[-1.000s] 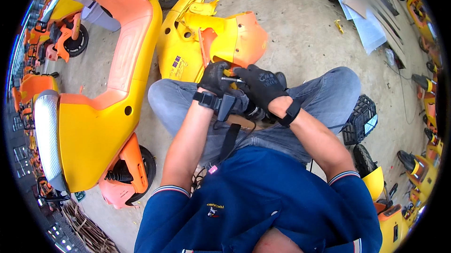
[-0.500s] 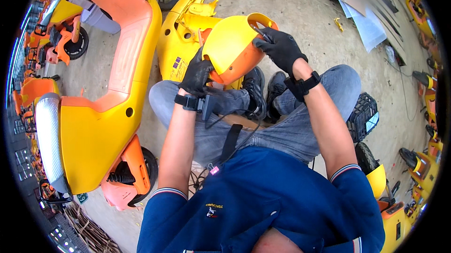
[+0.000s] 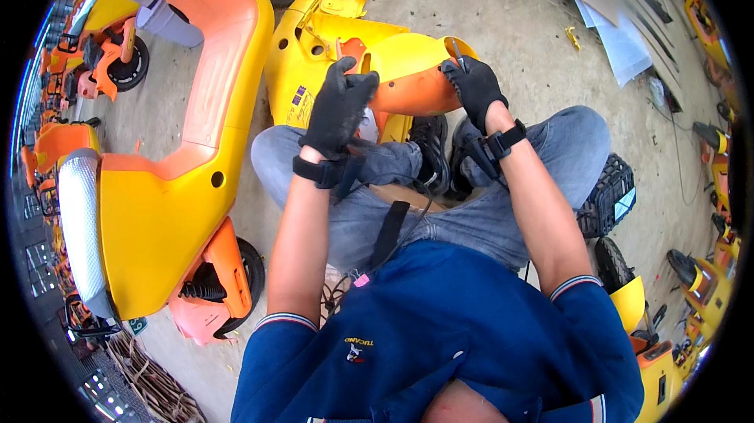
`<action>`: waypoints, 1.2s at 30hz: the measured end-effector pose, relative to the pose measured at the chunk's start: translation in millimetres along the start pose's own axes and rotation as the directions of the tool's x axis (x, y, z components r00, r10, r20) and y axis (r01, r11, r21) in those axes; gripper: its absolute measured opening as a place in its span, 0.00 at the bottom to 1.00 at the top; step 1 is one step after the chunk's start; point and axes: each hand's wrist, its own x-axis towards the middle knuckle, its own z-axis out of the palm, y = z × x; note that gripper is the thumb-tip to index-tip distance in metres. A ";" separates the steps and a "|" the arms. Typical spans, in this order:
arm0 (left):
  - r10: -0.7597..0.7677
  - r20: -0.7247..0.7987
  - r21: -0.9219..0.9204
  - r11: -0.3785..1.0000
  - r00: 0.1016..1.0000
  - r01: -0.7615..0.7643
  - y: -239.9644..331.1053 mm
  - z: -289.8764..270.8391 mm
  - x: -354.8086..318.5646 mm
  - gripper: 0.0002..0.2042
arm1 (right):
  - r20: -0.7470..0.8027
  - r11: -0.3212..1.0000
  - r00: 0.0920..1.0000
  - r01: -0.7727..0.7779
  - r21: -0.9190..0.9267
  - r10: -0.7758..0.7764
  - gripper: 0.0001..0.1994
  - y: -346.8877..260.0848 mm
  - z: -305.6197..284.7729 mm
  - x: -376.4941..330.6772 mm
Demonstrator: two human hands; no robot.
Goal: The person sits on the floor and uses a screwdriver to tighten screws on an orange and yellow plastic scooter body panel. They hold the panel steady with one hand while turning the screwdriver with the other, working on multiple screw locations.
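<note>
A curved plastic scooter panel (image 3: 420, 91), yellow above and orange below, is held tilted over my lower legs. At its left end is my black-gloved left hand (image 3: 343, 105), with thumb and forefinger apart at the top and the other fingers closed at the panel's edge. My right hand (image 3: 476, 87), also in a black glove, is closed at the right end around a slim grey blade-like tool (image 3: 459, 55), whose tip points up by the yellow rim. The fingertips under the panel are hidden. Behind it lies a larger yellow body panel (image 3: 290, 69) on the floor.
Close on my left lies a large yellow-and-orange scooter body (image 3: 169, 223). A black crate (image 3: 606, 197) sits by my right knee. Planks (image 3: 628, 3) and clear sheeting (image 3: 616, 50) lie at the far right. More scooters (image 3: 703, 285) line both sides.
The panel has come lower and tipped, showing less of its yellow face. My left hand has moved up and turned at its edge. My right hand has shifted slightly right and down.
</note>
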 end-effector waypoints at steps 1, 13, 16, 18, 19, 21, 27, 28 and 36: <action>0.016 -0.020 0.130 0.991 1.000 -0.014 2.0 7.2 -0.9 0.29 | 0.013 0.999 1.000 -0.011 0.053 0.011 0.17 8.9 4.3 3.0; 0.499 -0.039 0.596 0.707 0.866 -0.380 20.9 14.3 31.6 0.18 | 0.349 0.511 0.913 -0.408 0.756 0.212 0.10 10.6 37.5 -17.8; 0.449 -0.011 0.658 0.676 0.893 -0.332 24.0 10.5 31.1 0.17 | 0.491 0.437 0.846 -0.529 0.727 0.208 0.13 7.5 38.4 -27.7; 0.483 0.037 0.716 0.598 0.875 -0.361 16.7 9.6 32.8 0.17 | 0.486 0.415 0.836 -0.549 0.725 0.255 0.13 -6.5 42.9 -37.6; 0.498 0.063 0.742 0.556 0.865 -0.375 13.4 9.0 34.1 0.17 | 0.478 0.254 0.804 -0.574 0.778 0.355 0.14 -17.1 48.4 -38.6; 0.479 0.067 0.716 0.588 0.875 -0.376 15.8 7.4 35.3 0.16 | 0.478 0.480 0.844 -0.534 0.696 0.246 0.14 14.7 51.4 -28.3; 0.433 0.119 0.684 0.617 0.894 -0.390 13.7 1.1 45.4 0.15 | 0.443 0.657 0.874 -0.456 0.600 0.202 0.15 36.6 62.2 -20.6; 0.417 0.123 0.677 0.628 0.900 -0.383 14.2 0.5 46.0 0.15 | 0.426 0.668 0.884 -0.435 0.604 0.191 0.15 37.3 63.0 -21.0; 0.382 0.192 0.611 0.674 0.904 -0.415 12.0 -4.1 50.0 0.16 | 0.072 0.977 0.988 -0.123 -0.172 0.137 0.15 9.9 37.3 -14.6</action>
